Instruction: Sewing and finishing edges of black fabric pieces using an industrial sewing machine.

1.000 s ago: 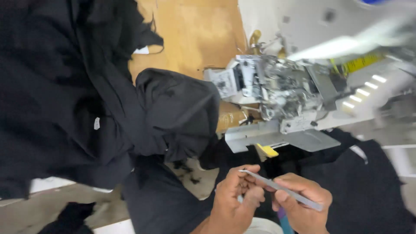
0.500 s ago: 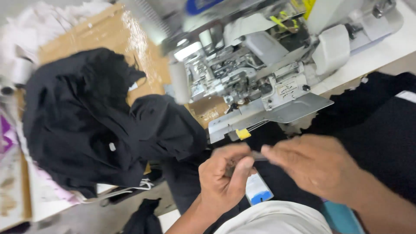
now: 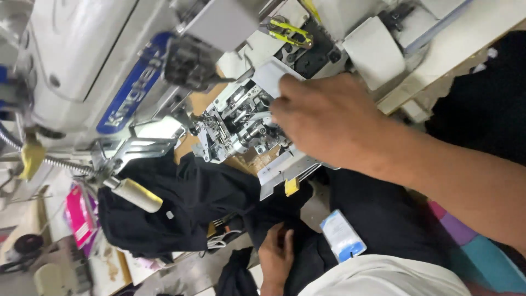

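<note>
My right hand (image 3: 329, 120) reaches across into the metal needle area of the grey sewing machine (image 3: 241, 123). Its fingertips are curled against the mechanism, and whatever they hold is hidden. My left hand (image 3: 276, 256) lies low in the view, resting flat on black fabric (image 3: 186, 203) that spreads from under the machine toward me. A small yellow tag (image 3: 291, 186) hangs at the edge of the machine's metal plate (image 3: 279, 172).
A white and blue packet (image 3: 342, 235) lies on the black fabric near my body. A cream handle (image 3: 137, 194) sticks out at the left below a flexible metal hose (image 3: 60, 164). A pink item (image 3: 79, 216) sits far left. Teal and purple pieces (image 3: 471, 246) lie lower right.
My hands were together holding a thin metal tool. Now my right hand has gone up to the machine, my left has dropped onto the fabric, and the view has closed in on the machine.
</note>
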